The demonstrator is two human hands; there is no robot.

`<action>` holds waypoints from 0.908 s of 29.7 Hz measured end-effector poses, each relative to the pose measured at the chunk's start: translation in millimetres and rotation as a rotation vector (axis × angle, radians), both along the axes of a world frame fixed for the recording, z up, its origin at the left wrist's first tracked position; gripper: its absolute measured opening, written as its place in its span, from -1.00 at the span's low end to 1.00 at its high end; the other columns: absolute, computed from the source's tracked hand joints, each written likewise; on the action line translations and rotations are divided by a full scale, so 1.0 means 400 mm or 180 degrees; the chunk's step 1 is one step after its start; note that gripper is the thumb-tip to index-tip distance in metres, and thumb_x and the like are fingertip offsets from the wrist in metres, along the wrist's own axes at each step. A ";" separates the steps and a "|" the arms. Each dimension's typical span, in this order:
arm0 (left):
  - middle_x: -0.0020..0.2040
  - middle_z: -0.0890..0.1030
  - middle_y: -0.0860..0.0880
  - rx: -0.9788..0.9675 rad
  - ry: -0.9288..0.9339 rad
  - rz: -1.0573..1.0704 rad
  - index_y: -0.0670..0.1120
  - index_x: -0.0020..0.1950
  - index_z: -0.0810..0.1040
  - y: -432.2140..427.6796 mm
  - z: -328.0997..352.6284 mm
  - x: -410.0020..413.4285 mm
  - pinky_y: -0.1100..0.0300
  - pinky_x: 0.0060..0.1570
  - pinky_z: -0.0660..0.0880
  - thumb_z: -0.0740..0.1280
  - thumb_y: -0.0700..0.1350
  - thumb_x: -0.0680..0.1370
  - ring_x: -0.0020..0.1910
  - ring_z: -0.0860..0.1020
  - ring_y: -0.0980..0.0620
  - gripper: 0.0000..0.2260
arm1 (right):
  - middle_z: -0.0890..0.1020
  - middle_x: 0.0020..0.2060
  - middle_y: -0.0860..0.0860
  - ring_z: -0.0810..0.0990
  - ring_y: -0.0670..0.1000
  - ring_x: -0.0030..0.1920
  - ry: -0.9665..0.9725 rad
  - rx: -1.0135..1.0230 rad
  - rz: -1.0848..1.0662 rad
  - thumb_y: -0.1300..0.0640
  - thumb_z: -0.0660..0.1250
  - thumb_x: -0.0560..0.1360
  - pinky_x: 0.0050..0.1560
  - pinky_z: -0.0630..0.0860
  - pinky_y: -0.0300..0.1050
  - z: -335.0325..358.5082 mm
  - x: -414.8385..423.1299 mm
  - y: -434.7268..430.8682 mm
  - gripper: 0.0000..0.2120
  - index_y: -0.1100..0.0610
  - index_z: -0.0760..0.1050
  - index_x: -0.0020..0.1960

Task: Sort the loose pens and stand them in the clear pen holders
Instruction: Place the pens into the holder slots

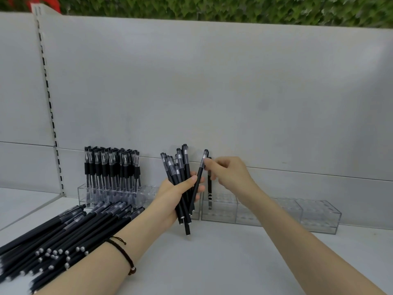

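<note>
I judge the sorting under halfway: one holder filled, the next just begun.
My left hand (176,194) grips a bundle of slim matte black pens (180,173). My right hand (229,173) pinches the capped top of one black pen (198,182) beside it, just before the middle clear acrylic holder (219,211), where a single pen (209,188) stands. A pile of loose black pens (63,231) waits on the white surface (212,262).

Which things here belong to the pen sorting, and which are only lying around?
For the job: left hand gripping a pen bundle; right hand pinching one pen; loose pen pile; filled holder; clear holders.
Not for it: bracelet; slotted upright; green leaves.
</note>
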State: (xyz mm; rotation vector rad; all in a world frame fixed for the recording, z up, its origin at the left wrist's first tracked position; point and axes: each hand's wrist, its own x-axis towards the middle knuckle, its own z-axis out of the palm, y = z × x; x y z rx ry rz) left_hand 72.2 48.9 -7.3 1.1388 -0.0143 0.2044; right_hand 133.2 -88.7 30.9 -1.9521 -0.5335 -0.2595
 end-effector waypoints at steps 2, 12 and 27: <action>-0.14 0.71 -0.12 0.0040 -0.0052 -0.0062 -0.27 0.16 0.53 -0.004 0.005 -0.004 0.23 -0.36 0.57 0.33 -0.26 0.56 -0.34 0.63 0.04 -0.81 | 0.59 -0.36 0.05 0.39 -0.23 -0.58 0.0242 0.0285 0.0352 0.06 0.37 0.53 -0.50 0.27 -0.41 0.005 -0.016 0.004 -0.78 0.17 0.63 -0.19; -0.15 0.62 -0.18 -0.0133 0.0225 0.0182 -0.26 0.09 0.53 -0.009 0.006 -0.002 0.09 -0.34 0.60 0.33 -0.05 0.58 -0.39 0.58 -0.06 -0.73 | 0.59 -0.27 0.01 0.46 -0.07 -0.41 -0.0574 0.0921 -0.0399 0.06 0.29 0.57 -0.33 0.42 -0.22 0.031 0.011 -0.013 -0.86 0.07 0.45 -0.15; -0.15 0.72 -0.03 0.0663 0.0060 0.0231 -0.09 0.13 0.53 -0.003 -0.002 0.008 0.18 -0.36 0.52 0.29 -0.14 0.61 -0.35 0.62 0.06 -0.88 | 0.59 -0.20 0.01 0.54 0.07 -0.17 -0.1142 -0.0731 -0.0517 0.02 0.26 0.58 -0.10 0.50 0.04 -0.019 0.021 -0.018 -0.84 0.12 0.46 -0.03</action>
